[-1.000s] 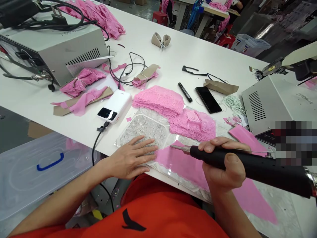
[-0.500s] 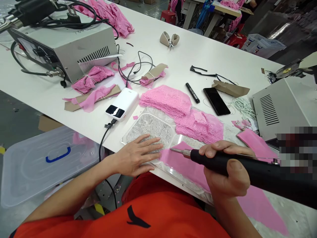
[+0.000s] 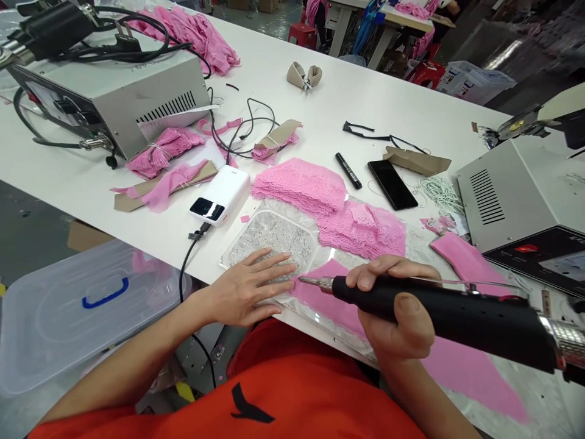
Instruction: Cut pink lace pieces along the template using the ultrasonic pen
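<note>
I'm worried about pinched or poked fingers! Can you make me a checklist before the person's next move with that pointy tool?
1. Right hand wrapped around the black tool: ok.
2. Left hand well away from the metal tip: not ok, fingertips are very close.
3. Pink cloth flat near the tip: ok.
4. Tip touching the cloth: cannot tell.
5. Phone away from the tip: ok.

Tool [image 3: 461, 308]: black, slim metal tip pointing left, at fabric's [image 3: 333, 305] left end. Fabric: pink, flat along surface's [image 3: 351, 91] near edge, partly hidden.
</note>
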The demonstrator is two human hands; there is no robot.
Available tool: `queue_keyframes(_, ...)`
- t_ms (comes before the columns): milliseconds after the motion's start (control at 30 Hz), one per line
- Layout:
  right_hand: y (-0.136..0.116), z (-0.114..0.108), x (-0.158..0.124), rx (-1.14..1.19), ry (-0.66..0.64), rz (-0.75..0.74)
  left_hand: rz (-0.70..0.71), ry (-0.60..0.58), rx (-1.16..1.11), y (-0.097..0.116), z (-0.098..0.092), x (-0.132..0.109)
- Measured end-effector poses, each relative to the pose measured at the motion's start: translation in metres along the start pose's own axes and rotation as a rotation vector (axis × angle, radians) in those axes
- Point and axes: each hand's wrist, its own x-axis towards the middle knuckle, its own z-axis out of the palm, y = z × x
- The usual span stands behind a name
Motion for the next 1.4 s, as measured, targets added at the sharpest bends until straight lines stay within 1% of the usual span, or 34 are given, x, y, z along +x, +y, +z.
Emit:
queue_keyframes(267, 0.007, 0.001, -0.002, 0.004, -0.060, -0.035, 0.012, -0.023, 0.030, -0.001, -0.001, 0.001)
queue_keyframes(333, 0.004, -0.002, 0.001, 0.012, -0.034, -0.051, 0.020, -0.010, 0.022, -0.003, -0.002, 0.001)
queue_keyframes(367, 0.001, -0.006, 0.004, 0.017, -0.002, -0.065, 0.027, -0.003, 0.014, -0.005, -0.002, 0.001)
queue_keyframes(433, -0.010, -0.020, 0.010, -0.001, 0.093, -0.110, 0.034, 0.014, -0.011, -0.008, -0.003, 0.001)
queue_keyframes(533, -0.033, -0.053, 0.014, -0.113, 0.265, -0.180, 0.034, 0.057, -0.056, -0.006, -0.003, 0.006)
queue_keyframes(600, -0.047, -0.078, 0.011, -0.178, 0.383, -0.195, 0.047, 0.083, -0.067, 0.004, -0.001, 0.016)
queue_keyframes(667, -0.055, -0.098, 0.006, -0.203, 0.481, -0.195, 0.072, 0.099, -0.064, 0.019, 0.005, 0.032)
queue_keyframes(733, -0.057, -0.110, 0.001, -0.203, 0.537, -0.194, 0.098, 0.102, -0.064, 0.035, 0.014, 0.051)
queue_keyframes(767, -0.056, -0.113, -0.001, -0.199, 0.548, -0.192, 0.111, 0.091, -0.066, 0.042, 0.018, 0.061)
queue_keyframes(867, -0.049, -0.107, -0.002, -0.187, 0.533, -0.191, 0.109, 0.081, -0.024, 0.051, 0.030, 0.082)
queue_keyframes(967, -0.040, -0.094, 0.000, -0.165, 0.476, -0.195, 0.037, 0.047, 0.064, 0.046, 0.034, 0.091)
queue_keyframes(1100, -0.031, -0.080, 0.003, -0.116, 0.398, -0.193, -0.023, -0.020, 0.125, 0.034, 0.033, 0.090)
queue_keyframes(1233, -0.024, -0.073, 0.005, -0.113, 0.359, -0.184, -0.058, -0.031, 0.122, 0.030, 0.035, 0.085)
queue_keyframes(1400, -0.017, -0.067, 0.008, -0.142, 0.305, -0.186, -0.068, -0.033, 0.090, 0.028, 0.037, 0.082)
